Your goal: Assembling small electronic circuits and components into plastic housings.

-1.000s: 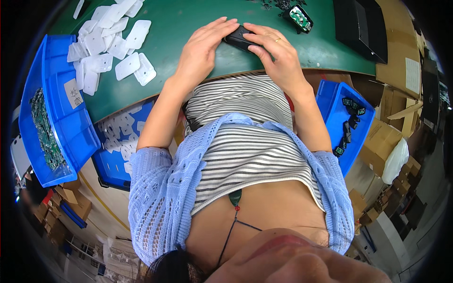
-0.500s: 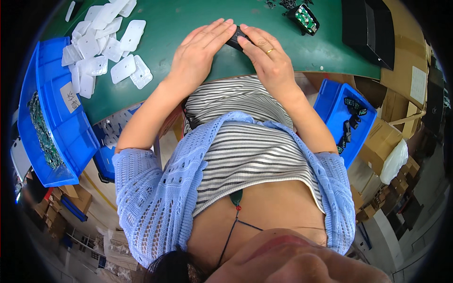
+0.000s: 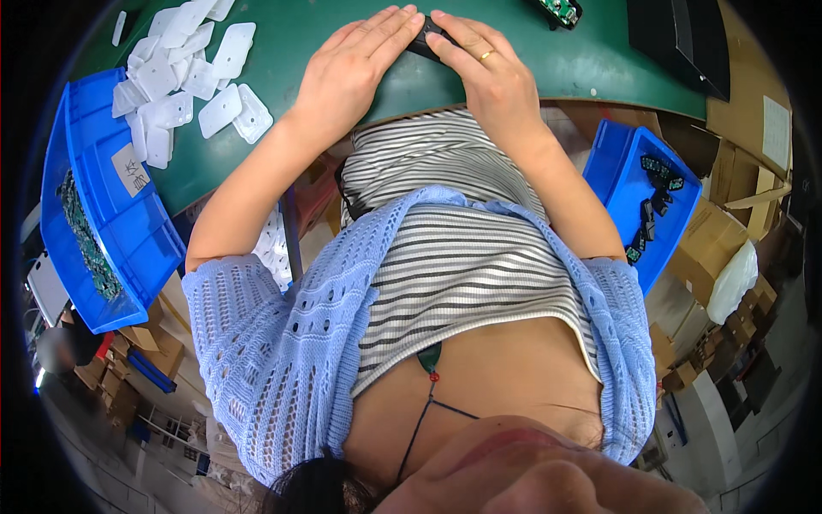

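Note:
At the far middle of the green bench, a small black plastic case (image 3: 423, 40) sits between my two hands, largely covered by fingers. My left hand (image 3: 353, 73) presses its long, close-set fingertips along the case's left side. From the other side my right hand (image 3: 495, 77), a ring on one finger, grips it with thumb and fingers. Beyond my right hand, a black housing with a green circuit board (image 3: 561, 12) is cut off by the upper edge. White rounded plastic plates (image 3: 156, 79) lie heaped to the left of my left hand.
A blue bin (image 3: 128, 248) with many green circuit boards stands at the left bench edge. On the right, another blue bin (image 3: 618, 171) holds small black parts (image 3: 649, 218). A black box (image 3: 681, 43) occupies the bench's right end, beside cardboard boxes (image 3: 758, 94).
Bench items on the right sit higher in the picture, so the small black parts at the far edge have left view. Both hands keep hold of the black case.

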{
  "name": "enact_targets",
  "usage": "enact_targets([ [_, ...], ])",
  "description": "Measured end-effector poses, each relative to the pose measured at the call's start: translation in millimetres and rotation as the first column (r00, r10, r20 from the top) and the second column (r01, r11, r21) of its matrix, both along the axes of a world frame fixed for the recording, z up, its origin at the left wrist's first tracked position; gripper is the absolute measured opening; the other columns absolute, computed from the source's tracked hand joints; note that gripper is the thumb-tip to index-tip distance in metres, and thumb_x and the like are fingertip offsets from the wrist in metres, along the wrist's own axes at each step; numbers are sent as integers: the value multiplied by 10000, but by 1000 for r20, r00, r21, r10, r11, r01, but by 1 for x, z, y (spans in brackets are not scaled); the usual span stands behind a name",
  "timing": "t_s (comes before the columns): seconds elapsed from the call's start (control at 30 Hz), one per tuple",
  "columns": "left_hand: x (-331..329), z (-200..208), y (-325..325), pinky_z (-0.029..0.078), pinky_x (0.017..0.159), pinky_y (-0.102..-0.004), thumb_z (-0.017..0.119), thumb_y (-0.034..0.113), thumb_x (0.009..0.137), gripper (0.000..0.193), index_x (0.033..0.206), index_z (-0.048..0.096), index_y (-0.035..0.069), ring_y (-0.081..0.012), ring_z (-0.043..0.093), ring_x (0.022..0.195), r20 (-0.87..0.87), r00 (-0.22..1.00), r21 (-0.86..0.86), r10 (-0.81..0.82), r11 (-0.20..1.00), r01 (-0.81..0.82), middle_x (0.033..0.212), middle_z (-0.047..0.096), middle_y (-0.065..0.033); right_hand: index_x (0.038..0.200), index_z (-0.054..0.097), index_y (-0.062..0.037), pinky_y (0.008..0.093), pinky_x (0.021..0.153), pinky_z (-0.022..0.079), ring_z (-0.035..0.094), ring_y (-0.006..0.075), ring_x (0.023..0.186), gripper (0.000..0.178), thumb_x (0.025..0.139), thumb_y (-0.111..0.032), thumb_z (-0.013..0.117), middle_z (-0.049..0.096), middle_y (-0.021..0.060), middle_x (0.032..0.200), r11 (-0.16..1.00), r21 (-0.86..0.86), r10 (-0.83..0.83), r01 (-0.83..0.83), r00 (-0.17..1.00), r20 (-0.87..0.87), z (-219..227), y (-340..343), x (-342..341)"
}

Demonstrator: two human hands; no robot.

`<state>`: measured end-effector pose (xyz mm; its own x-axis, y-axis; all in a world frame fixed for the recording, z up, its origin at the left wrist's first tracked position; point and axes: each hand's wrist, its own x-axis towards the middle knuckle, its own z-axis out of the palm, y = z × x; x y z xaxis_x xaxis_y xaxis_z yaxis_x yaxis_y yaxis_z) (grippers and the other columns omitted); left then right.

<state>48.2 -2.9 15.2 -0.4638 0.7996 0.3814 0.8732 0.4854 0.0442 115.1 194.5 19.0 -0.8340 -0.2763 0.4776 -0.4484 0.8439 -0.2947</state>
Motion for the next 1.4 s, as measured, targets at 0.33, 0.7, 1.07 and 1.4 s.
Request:
enact_targets([
  [0.33,-32,2,37,468,861,-391,670,174,780,398,1131,582,7,-340,580,990,428,899,93,90,985,-143,1055,614,-186,1000,667,-33,327,845,491,617,293,944,215,786,-41,652,623,138,1108,701,-682,76,208,929,362,27,16,-23],
  [0.7,-271,-34,72,466,454,-211,474,208,978,246,975,590,-9,-105,562,514,943,287,320,-170,704,-634,739,637,-82,1045,668,-27,234,772,486,605,105,875,171,902,-104,616,665,52,985,618,-672,-338,408,910,241,3,107,-26],
  [1.07,-326,-44,37,410,386,-220,536,236,955,314,865,628,-50,-119,541,454,993,109,47,42,710,-702,669,642,-99,788,641,-26,280,659,452,538,194,702,111,728,-69,724,550,84,820,802,-249,-461,543,827,321,6,124,-85],
  [1.4,-160,67,-44,426,476,-220,546,232,932,217,911,618,29,-90,558,544,810,565,259,156,769,-584,710,620,-35,950,661,-80,293,654,464,544,163,712,147,811,-122,688,586,45,845,941,-61,-328,333,942,76,-22,157,-94],
])
